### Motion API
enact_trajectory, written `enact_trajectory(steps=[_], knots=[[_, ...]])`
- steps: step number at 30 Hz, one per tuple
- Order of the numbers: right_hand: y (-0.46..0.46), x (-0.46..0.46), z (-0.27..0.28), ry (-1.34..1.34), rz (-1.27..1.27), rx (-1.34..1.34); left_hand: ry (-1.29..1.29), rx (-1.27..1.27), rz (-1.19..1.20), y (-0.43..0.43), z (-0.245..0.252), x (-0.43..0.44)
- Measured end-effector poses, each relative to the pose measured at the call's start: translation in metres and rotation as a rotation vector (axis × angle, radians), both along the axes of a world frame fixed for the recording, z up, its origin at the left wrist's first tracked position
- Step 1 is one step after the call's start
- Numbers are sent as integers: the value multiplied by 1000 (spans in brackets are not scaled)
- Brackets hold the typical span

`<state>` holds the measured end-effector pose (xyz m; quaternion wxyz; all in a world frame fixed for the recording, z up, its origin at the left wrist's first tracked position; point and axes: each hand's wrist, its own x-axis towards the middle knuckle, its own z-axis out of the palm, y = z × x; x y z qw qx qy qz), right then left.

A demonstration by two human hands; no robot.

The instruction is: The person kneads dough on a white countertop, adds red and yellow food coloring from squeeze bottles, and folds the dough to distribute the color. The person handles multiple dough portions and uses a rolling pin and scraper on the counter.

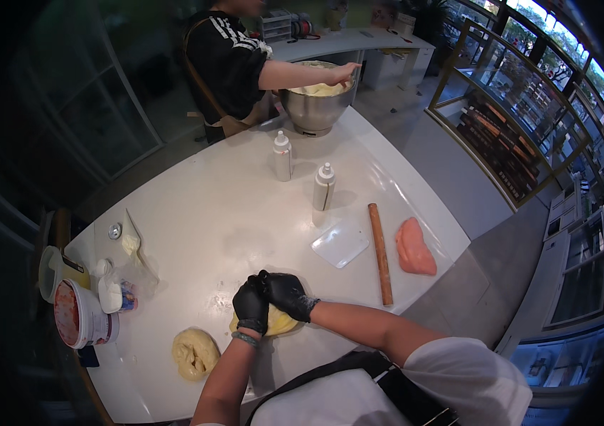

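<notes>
Both my hands, in black gloves, are together on a piece of yellow dough [280, 321] near the table's front edge. My left hand [250, 302] covers the dough's left part. Against it, my right hand [285, 294] curls over the far side, and the fingertips are hidden. A pale dough ring [195, 354] lies to the left of my left forearm. Off to the right are a clear plastic scraper [340, 246], a wooden rolling pin [380, 254] and a lump of pink dough [415, 247].
Two white squeeze bottles [282, 157] [324, 187] stand mid-table. A co-worker's hand [342, 74] reaches over a steel mixing bowl [317, 109] of pale dough at the far end. Along the left edge sit a red-smeared white tub [86, 314], a piping bag [131, 239] and several small containers.
</notes>
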<state>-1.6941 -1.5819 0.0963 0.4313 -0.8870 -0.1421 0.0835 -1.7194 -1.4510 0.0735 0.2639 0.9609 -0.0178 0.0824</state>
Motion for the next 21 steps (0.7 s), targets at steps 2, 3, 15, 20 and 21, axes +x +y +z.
enact_trajectory(steps=[2, 3, 15, 20, 21], knots=[[-2, 8, 8, 64, 121, -31, 73, -17, -44, 9, 1, 10], [-3, 9, 14, 42, 156, 1, 161, -132, -96, 12, 5, 12], [-18, -80, 7, -195, 90, -90, -19, 64, 42, -27, 42, -73], [-7, -13, -12, -141, 48, 2, -104, 37, 5, -10, 15, -4], [-5, -3, -9, -47, 62, -76, -214, 50, 14, -8, 15, 4]])
